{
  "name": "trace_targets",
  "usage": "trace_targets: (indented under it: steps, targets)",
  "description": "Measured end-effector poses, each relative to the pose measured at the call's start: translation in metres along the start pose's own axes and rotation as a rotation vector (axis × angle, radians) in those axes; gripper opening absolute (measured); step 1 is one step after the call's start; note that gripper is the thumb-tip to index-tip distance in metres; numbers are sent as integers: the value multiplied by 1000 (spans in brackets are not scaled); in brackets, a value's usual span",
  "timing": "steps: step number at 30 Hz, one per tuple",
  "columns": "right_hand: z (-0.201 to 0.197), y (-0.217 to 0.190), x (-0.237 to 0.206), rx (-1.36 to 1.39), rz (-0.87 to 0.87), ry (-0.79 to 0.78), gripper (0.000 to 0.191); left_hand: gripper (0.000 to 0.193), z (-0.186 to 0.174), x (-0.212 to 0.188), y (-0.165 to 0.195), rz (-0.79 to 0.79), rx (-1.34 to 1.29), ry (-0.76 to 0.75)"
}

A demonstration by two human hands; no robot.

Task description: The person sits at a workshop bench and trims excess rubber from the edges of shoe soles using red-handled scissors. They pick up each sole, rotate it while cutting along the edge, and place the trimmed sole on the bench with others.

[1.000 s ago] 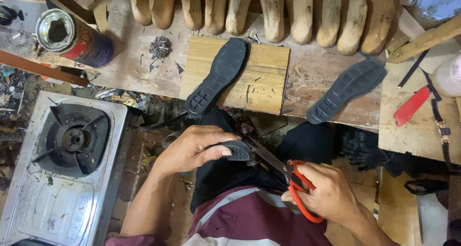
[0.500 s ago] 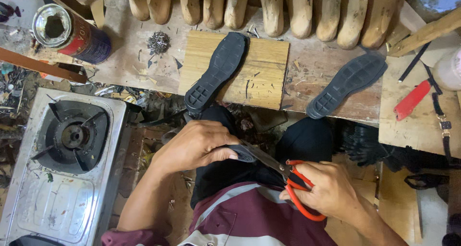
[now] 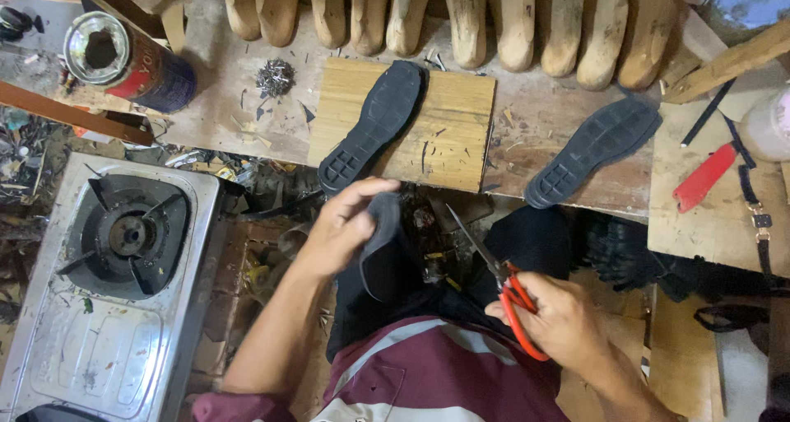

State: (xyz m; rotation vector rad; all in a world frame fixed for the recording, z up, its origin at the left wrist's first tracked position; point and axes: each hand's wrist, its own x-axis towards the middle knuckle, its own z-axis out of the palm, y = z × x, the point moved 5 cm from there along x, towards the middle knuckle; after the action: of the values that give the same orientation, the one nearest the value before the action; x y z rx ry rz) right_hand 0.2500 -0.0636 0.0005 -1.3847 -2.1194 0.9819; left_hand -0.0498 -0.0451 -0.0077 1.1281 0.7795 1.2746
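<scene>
My left hand (image 3: 346, 224) grips a dark grey sole piece (image 3: 383, 245) and holds it upright above my lap. My right hand (image 3: 555, 319) holds red-handled scissors (image 3: 502, 286), the blades pointing up-left and apart from the piece. Two black rubber shoe soles lie tread-up on the bench: one (image 3: 374, 125) across a bamboo cutting board (image 3: 448, 134), the other (image 3: 597, 150) to the right on the bare wood.
A row of wooden shoe lasts (image 3: 461, 14) lines the back of the bench. An open tin can (image 3: 123, 60) stands at the upper left. A steel gas stove (image 3: 107, 282) sits on the left. A red utility knife (image 3: 704, 177) and a strap lie at right.
The scissors have come off the grey piece and drawn back to the right. My left hand has turned the piece upright and lifted it slightly.
</scene>
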Motion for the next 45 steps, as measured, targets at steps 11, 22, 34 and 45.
trace_targets:
  steps: [11,22,34,45]
  targets:
    - [35,-30,9,-63,-164,94,43,17,56,-5,-94,-208,-1021,273]
    - [37,-29,18,-158,-84,142,45,46,34,-17,-91,-303,-252,395]
    - [18,-18,15,-360,-165,291,52,51,18,-10,-71,-230,-23,418]
    - [29,-13,9,-267,-96,220,44,47,34,-13,-70,-205,52,388]
